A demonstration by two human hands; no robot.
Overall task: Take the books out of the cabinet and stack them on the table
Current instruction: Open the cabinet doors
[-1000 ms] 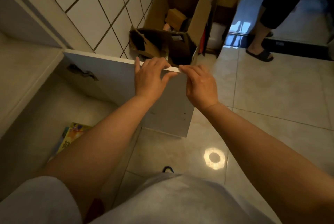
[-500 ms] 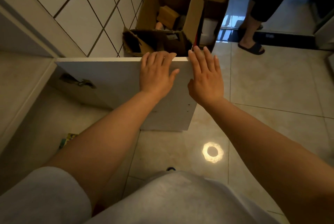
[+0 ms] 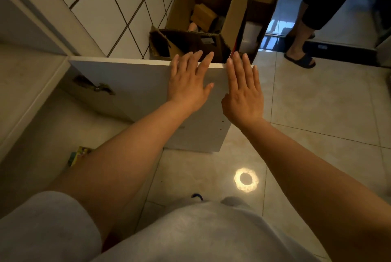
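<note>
The white cabinet door (image 3: 131, 84) stands swung open toward me, its hinge (image 3: 95, 86) showing on the inner face. My left hand (image 3: 189, 81) lies flat against the door's inner face near its top edge, fingers spread. My right hand (image 3: 243, 90) is open at the door's free edge, palm toward it, fingers apart. Low inside the cabinet (image 3: 48, 139), the corner of a colourful book (image 3: 79, 155) shows beside my left forearm; the rest of it is hidden.
An open cardboard box (image 3: 203, 14) with smaller boxes in it stands behind the door against the tiled wall (image 3: 118, 5). Another person's leg and dark sandal (image 3: 299, 58) are at the doorway, upper right. Glossy floor tiles (image 3: 317, 103) spread to the right.
Both hands have let go of the door's top edge and opened flat against it. The view tilted, so less of the book shows now.
</note>
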